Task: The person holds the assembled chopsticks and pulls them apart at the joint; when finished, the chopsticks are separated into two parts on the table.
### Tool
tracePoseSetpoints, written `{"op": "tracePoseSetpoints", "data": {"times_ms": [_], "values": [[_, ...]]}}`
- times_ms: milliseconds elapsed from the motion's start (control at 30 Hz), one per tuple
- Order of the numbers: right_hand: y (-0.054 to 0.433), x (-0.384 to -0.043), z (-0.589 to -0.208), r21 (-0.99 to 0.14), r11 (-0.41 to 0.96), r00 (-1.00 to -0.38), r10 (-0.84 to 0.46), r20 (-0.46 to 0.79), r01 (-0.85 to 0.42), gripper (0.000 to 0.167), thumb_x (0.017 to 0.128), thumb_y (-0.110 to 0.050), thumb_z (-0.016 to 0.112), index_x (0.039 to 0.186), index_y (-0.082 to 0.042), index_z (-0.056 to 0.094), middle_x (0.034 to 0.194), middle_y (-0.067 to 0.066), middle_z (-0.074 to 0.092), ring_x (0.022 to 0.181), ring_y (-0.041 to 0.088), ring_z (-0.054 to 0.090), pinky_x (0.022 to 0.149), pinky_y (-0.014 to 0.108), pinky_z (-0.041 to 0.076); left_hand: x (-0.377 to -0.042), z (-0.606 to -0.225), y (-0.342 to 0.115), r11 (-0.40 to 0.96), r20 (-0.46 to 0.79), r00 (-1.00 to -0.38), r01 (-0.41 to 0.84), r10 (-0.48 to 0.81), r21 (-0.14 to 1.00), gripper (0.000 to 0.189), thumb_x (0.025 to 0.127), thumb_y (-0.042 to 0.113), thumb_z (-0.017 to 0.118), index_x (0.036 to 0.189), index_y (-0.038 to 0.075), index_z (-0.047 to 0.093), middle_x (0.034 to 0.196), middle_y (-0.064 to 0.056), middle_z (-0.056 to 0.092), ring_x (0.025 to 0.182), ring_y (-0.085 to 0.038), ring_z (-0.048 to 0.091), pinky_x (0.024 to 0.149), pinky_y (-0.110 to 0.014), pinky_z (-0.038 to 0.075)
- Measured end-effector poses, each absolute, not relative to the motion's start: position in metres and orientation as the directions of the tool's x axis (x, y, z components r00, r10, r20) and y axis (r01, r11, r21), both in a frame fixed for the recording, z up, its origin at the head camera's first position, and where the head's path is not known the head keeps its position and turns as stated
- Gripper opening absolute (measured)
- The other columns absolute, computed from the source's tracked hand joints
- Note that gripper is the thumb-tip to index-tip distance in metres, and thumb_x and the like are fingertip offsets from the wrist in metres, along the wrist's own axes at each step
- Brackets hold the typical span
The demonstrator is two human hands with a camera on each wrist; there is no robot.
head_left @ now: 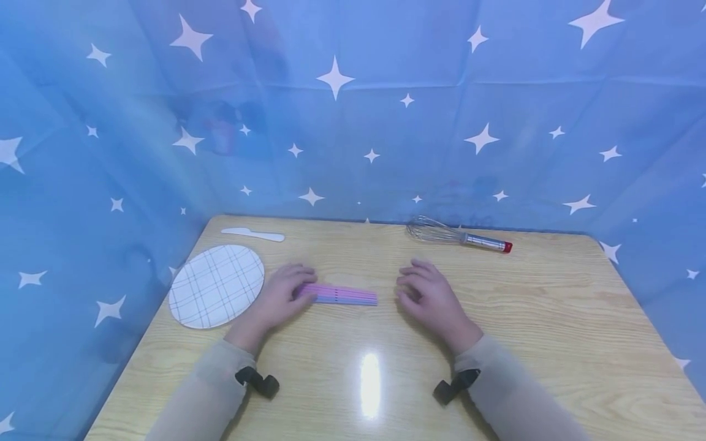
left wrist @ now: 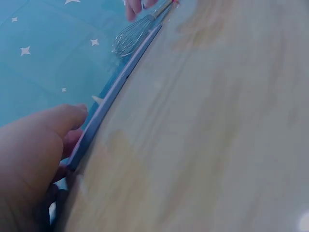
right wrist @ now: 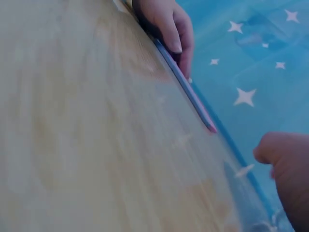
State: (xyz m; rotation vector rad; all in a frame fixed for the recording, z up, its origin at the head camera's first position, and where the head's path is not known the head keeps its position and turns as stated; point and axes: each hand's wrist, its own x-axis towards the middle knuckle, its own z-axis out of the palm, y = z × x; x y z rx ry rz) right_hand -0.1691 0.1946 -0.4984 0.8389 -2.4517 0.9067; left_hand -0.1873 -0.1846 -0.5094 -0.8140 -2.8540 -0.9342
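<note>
While bundled, sticks point(head_left: 347, 295) in left grip point(head_left: 284, 294).

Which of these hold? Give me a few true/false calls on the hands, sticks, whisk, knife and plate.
1. The whisk lies beyond the right hand. True.
2. The right hand grips the whisk. False: it holds nothing.
3. The white knife lies beyond the plate. True.
4. The plate is plain. False: it has grid lines.
5. The left hand is at the sticks. True.
</note>
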Motion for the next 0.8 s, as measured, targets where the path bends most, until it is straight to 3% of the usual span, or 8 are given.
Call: {"op": "tracePoseSetpoints", "data": {"times_ms": [100,233,567,667,800], "values": [[0.185,-0.168,-0.502,-0.47,0.599,-0.756,-0.435,0.488,-0.648,0.008,0.089,-0.012,0.079,0.097,-0.011,0.08,0.106,0.004,0.077,0.119,0.034,0.067,0.113,0.054,0.045,-0.186,-0.514,-0.182,0.686,0.22,-0.862,0.498,0.456,0.53,0.046,0.101,0.037,0.072,0.139,0.011,0.069,0.153,-0.008,0.059,0.149,-0.036,0.043,0.125,-0.056,0.026],[0.171,-0.164,-0.506,-0.5,0.611,-0.788,-0.435,0.437,-0.614,0.006,0.091,-0.016,0.08,0.096,-0.014,0.081,0.106,0.001,0.076,0.114,0.025,0.067,0.107,0.047,0.05,-0.183,-0.522,-0.175,0.676,0.292,-0.865,0.501,0.408,0.54,0.041,0.097,0.032,0.077,0.132,0.011,0.072,0.145,-0.008,0.065,0.141,-0.034,0.051,0.122,-0.056,0.031],[0.12,-0.154,-0.507,-0.552,0.684,-0.874,-0.303,0.379,-0.476,0.024,0.092,-0.024,0.08,0.112,-0.011,0.079,0.116,0.002,0.075,0.115,0.026,0.065,0.107,0.045,0.048,-0.172,-0.515,-0.158,0.704,0.307,-0.867,0.497,0.392,0.507,0.034,0.104,0.031,0.069,0.132,0.012,0.073,0.14,-0.007,0.067,0.136,-0.034,0.056,0.12,-0.056,0.034],[0.108,-0.155,-0.508,-0.538,0.71,-0.885,-0.291,0.364,-0.455,0.034,0.093,-0.027,0.08,0.12,-0.008,0.077,0.126,0.009,0.073,0.122,0.031,0.063,0.112,0.051,0.044,-0.173,-0.514,-0.16,0.717,0.304,-0.865,0.501,0.399,0.486,0.032,0.106,0.032,0.067,0.132,0.013,0.073,0.141,-0.006,0.067,0.136,-0.032,0.056,0.121,-0.056,0.034],[0.103,-0.156,-0.512,-0.508,0.732,-0.883,-0.293,0.367,-0.454,0.035,0.096,-0.03,0.079,0.122,-0.007,0.078,0.13,0.012,0.071,0.125,0.034,0.062,0.113,0.058,0.041,-0.174,-0.515,-0.161,0.723,0.313,-0.863,0.504,0.397,0.472,0.027,0.106,0.026,0.067,0.13,0.014,0.075,0.139,-0.005,0.068,0.135,-0.032,0.056,0.12,-0.056,0.033]]}}
